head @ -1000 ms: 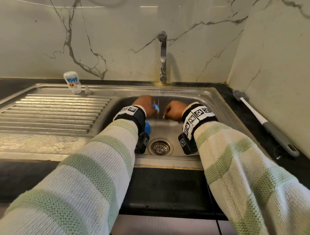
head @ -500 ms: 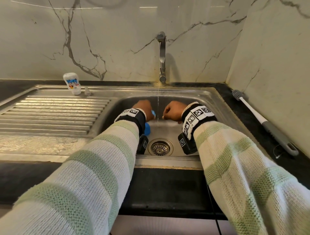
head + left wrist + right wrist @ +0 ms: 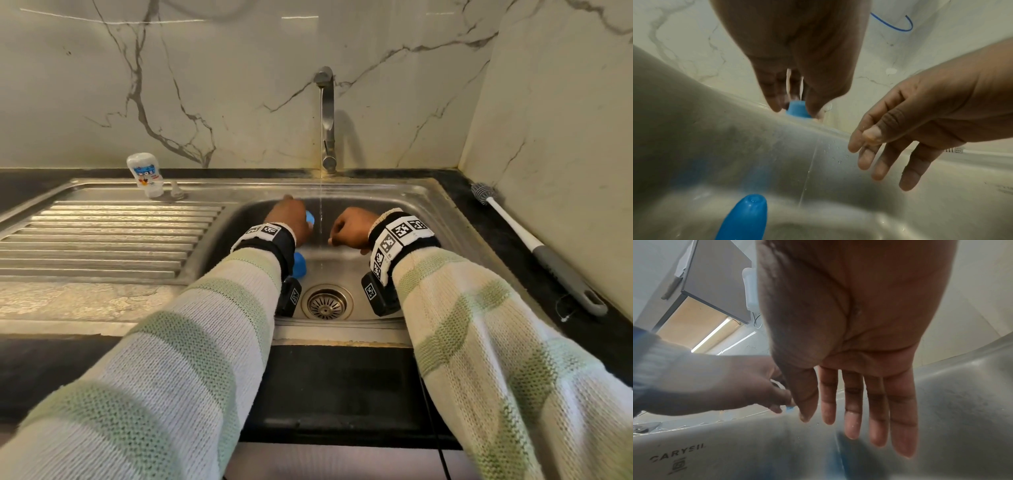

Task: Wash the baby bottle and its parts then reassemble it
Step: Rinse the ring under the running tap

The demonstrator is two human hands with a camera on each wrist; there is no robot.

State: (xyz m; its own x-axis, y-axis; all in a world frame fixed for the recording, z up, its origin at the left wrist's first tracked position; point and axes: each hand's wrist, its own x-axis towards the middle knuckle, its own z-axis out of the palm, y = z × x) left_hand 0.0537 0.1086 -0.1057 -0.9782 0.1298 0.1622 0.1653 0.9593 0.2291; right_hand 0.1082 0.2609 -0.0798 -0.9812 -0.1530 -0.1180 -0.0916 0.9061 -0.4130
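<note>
Pinching a small blue plastic bottle part [image 3: 797,109] between thumb and fingertips, the left hand [image 3: 289,219] holds it over the steel sink basin [image 3: 428,219], just left of the thin stream of water [image 3: 321,212] falling from the chrome tap [image 3: 327,116]. Most of that part is hidden by the fingers, so its exact shape cannot be made out. The right hand [image 3: 859,337] hangs just right of the stream with fingers straight and relaxed, holding nothing. A second blue rounded plastic piece [image 3: 745,217] lies on the basin floor beneath the left wrist, partly covered by the wrist camera in the head view and cut off at the frame edge in the wrist view. On the draining board stands the white baby bottle body [image 3: 145,174], upside down, with a small clear part [image 3: 178,192] beside it, too small to identify. A long-handled bottle brush [image 3: 534,246] lies on the dark counter to the right.
</note>
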